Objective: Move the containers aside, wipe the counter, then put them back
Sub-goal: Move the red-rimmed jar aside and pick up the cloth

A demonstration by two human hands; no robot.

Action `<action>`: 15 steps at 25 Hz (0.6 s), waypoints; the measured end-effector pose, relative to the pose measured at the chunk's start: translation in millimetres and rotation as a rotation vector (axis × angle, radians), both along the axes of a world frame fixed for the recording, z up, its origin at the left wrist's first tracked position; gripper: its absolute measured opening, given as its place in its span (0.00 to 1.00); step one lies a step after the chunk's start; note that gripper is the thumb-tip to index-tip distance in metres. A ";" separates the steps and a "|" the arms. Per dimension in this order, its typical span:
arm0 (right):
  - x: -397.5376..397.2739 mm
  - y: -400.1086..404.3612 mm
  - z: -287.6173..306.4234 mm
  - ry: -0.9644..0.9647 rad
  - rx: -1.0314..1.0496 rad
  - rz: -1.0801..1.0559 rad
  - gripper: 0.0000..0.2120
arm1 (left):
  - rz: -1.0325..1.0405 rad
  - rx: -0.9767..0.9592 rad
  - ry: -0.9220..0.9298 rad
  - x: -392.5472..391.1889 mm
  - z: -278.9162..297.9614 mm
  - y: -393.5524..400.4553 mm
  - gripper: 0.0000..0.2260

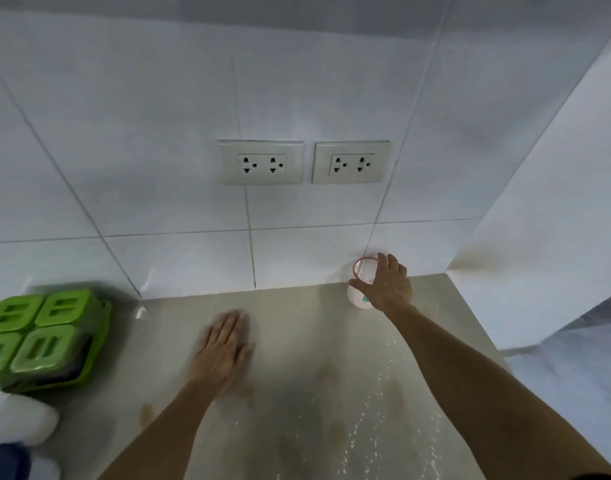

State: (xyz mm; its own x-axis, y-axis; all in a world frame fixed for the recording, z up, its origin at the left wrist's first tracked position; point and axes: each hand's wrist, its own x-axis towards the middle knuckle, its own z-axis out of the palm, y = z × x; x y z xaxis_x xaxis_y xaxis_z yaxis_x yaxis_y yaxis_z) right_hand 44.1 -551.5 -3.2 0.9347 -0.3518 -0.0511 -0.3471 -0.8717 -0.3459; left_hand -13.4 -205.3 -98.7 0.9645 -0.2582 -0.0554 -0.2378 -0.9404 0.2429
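My right hand (387, 285) wraps from above around a small white cup (359, 289) with a pink rim, standing at the back of the surface (297, 341) against the tiled wall (158, 133). My left hand (224, 348) lies flat and open, holding nothing. The cup looks light, thin plastic, likely easy to crush or tip, so I would grip its sides gently. White specks (383, 393) dot the surface; green lidded containers (44, 334) sit far left.
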 end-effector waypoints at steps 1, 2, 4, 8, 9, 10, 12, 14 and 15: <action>1.2 0.5 -3.5 0.009 0.008 -0.006 0.45 | -0.007 0.001 0.005 -2.9 -1.5 1.6 0.43; 2.5 1.0 -6.5 0.010 0.017 -0.013 0.45 | -0.011 0.000 0.010 -5.2 -3.5 2.5 0.42; 6.3 2.9 -13.3 -0.001 0.037 -0.038 0.43 | -0.012 0.006 0.015 -6.0 -7.5 3.9 0.40; 0.4 8.4 -14.7 -0.059 0.074 -0.038 0.42 | -0.013 0.022 0.016 -5.1 -6.1 2.9 0.42; -3.9 11.5 -13.5 -0.063 0.086 -0.013 0.43 | -0.012 0.027 0.019 -5.6 -4.1 2.9 0.43; -9.3 16.5 -11.5 -0.067 0.103 0.016 0.43 | -0.008 0.031 0.026 -6.6 -2.4 3.9 0.44; -25.9 33.4 -5.5 -0.088 0.141 0.084 0.44 | 0.008 0.028 0.049 -13.0 3.2 8.1 0.46; -48.4 54.7 -1.9 -0.109 0.179 0.159 0.45 | 0.026 0.012 0.063 -27.6 10.9 13.5 0.46; -63.4 68.6 -0.7 -0.111 0.203 0.200 0.45 | 0.033 -0.005 0.066 -41.7 15.7 17.9 0.45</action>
